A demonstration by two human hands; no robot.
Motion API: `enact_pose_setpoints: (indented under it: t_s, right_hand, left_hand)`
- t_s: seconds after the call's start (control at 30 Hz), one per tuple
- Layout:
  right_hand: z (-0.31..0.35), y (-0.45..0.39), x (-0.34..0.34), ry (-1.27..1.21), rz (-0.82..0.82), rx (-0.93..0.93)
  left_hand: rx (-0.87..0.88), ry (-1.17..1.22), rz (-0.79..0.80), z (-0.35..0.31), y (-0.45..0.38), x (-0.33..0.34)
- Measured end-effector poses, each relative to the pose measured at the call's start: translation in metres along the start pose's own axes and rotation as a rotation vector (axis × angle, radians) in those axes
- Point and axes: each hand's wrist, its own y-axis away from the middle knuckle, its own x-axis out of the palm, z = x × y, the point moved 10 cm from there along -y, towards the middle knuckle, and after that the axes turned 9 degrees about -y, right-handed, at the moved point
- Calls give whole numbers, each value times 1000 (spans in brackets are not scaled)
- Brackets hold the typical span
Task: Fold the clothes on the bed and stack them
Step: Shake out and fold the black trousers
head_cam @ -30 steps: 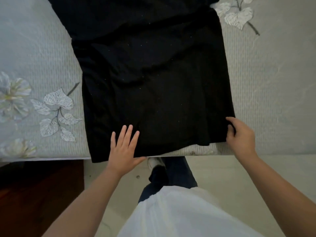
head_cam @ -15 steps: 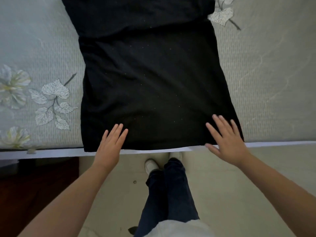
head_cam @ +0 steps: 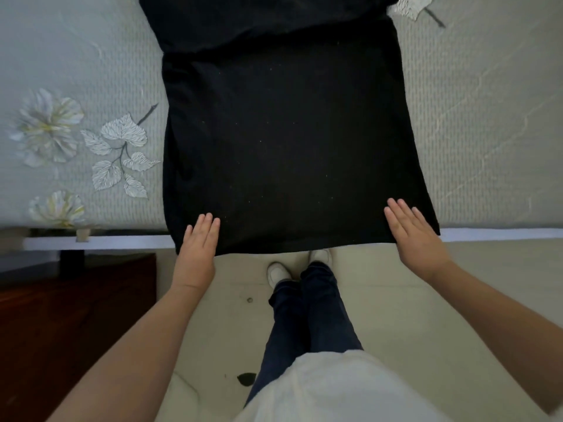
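1. A black garment [head_cam: 286,141] lies spread flat on the bed [head_cam: 475,117], running from the near bed edge up past the top of the view; its far part shows a fold line across it.
2. The garment's near hem hangs slightly over the bed's edge, above the floor [head_cam: 426,300], and its near right corner reaches just past the mattress line.
3. The left hand [head_cam: 196,248] lies flat on the near left corner of the garment, fingers straight and held together, gripping nothing.
4. The right hand [head_cam: 416,239] lies flat on the near right corner, fingers straight and close together, also holding nothing.
5. Bare bedspread shows on both sides of the garment: leaf and flower prints [head_cam: 118,156] to the left, plain quilted fabric to the right.
6. A dark wooden piece of furniture [head_cam: 76,315] stands beside the bed on the left, below the mattress edge.
7. The person's legs in dark trousers [head_cam: 307,315] and white shoes [head_cam: 277,271] stand on the pale floor between the arms, close to the bed edge.
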Motion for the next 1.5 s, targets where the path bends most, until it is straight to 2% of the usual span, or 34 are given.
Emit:
enact_pose_setpoints:
  t_s: [0.1,0.17,0.23,0.4,0.53,0.63,0.77,1.03,1.1,1.3,1.4,1.5]
  right_hand:
    - [3,28,3,-57,82,57]
    - [0,39,-4,-98,119,102]
    - [-4,34,-24,-126,75,171]
    - [-10,-22,-95,5,24,305]
    - [-15,-79,-169,61,-146,272]
    - [-28,-130,-207,65,-212,256]
    - [-43,-194,-235,52,-268,237]
    - [-76,-321,-243,92,-263,251]
    - [-89,-354,-230,130,-167,291]
    - [-127,-433,-205,190,-32,459]
    - [-140,-459,-184,149,53,547]
    - [-154,-474,-182,2,-66,658]
  left_hand:
    - [-16,-53,133,6,35,8]
    - [-38,-73,150,12,48,1]
    - [-78,-65,111,17,49,-19]
    - [-111,-22,-59,25,11,-89]
    - [-102,-71,-196,36,-47,-154]
    - [-110,-61,-268,44,-99,-197]
    - [-139,-96,-274,54,-164,-231]
    - [-203,-198,-180,94,-294,-243]
    - [-214,-224,-157,103,-327,-239]
    - [-183,-269,-54,120,-429,-224]
    - [-237,-247,-3,129,-466,-215]
    - [-334,-175,-88,143,-479,-220]
